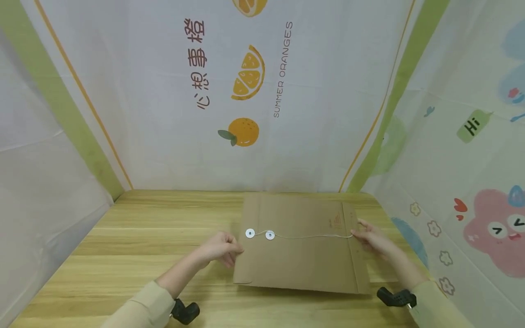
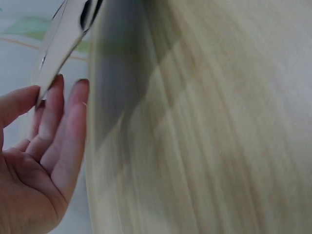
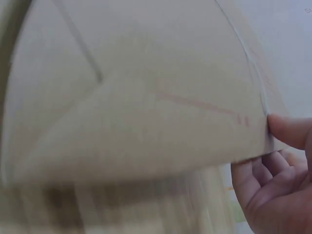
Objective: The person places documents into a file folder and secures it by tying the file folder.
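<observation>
A brown kraft-paper document envelope (image 1: 303,264) is held up over the table between both hands. Two white button discs (image 1: 270,235) sit near its left side, with a thin string (image 1: 303,238) running from them across to the right edge. My left hand (image 1: 223,248) pinches the left edge; in the left wrist view the thumb and fingers (image 2: 56,97) grip that edge from both faces. At the right edge my right hand (image 1: 373,239) pinches the envelope by the string's end, its thumb (image 3: 290,129) on the front face and the other fingers curled behind.
The wood-grain table (image 1: 135,241) lies beneath. White printed curtains (image 1: 328,114) with oranges and cartoon shapes hang at the back and sides. A black device (image 1: 185,312) is at the left sleeve, and another black device (image 1: 395,298) at the right sleeve.
</observation>
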